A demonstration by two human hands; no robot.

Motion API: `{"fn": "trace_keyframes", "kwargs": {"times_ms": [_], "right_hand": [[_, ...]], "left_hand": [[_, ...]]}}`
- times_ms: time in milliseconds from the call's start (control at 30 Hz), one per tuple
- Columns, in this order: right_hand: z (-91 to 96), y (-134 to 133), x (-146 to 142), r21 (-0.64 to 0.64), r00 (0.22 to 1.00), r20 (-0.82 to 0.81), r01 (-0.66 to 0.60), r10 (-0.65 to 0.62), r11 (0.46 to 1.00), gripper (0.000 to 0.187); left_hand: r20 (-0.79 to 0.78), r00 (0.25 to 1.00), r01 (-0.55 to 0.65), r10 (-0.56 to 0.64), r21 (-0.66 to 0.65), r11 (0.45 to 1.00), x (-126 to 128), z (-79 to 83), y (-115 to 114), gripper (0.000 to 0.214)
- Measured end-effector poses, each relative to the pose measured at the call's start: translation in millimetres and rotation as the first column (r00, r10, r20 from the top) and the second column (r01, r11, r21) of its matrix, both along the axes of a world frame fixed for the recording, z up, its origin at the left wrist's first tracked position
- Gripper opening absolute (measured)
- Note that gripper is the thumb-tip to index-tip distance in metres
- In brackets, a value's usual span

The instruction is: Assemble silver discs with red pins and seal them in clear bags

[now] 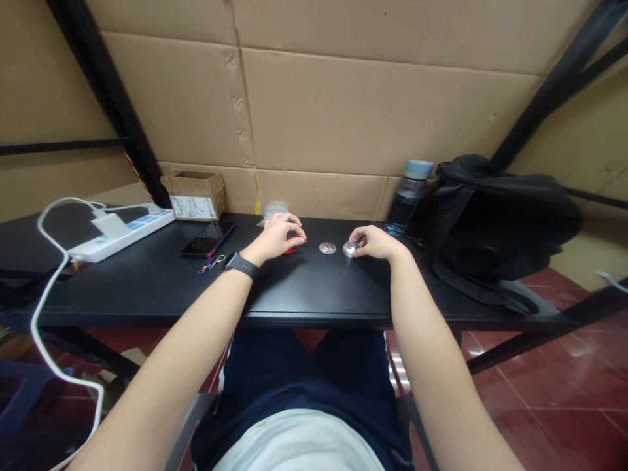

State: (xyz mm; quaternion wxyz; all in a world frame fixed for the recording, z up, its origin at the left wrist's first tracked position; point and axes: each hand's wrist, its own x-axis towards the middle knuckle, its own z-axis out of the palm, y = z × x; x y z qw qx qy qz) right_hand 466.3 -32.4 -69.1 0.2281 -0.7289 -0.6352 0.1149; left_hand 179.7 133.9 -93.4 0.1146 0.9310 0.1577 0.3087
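My left hand (277,237), with a dark watch (242,266) at its wrist, curls over a small red piece (294,244) on the black table. Thumb and fingers close round this piece and partly hide it. On the right, my right hand (377,243) grips a shiny, round silver metal piece (348,249) by its edge, low over or on the tabletop. Between both hands lies a flat, clear-looking disc (322,248) with a red spot at its centre. A crumpled clear plastic bag (275,208) sits just behind my left hand.
Toward the left are a phone (203,239), a pen (217,245), a keyring (212,264), an open cardboard box (195,204) and a white power strip (93,248) with a cable. A water bottle (403,206) and black backpack (505,222) stand right. Cardboard (333,118) walls the back.
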Motion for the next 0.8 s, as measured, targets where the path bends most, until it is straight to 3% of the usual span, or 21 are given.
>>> {"fn": "trace_keyframes", "kwargs": {"times_ms": [800], "right_hand": [[-4.9,6.0,-7.3,0.044,0.999,0.034,0.029,-0.031,0.999,0.029]], "left_hand": [[-0.010,1.000,0.021,-0.021,-0.030,0.999,1.7,-0.2,0.6,0.010]]}}
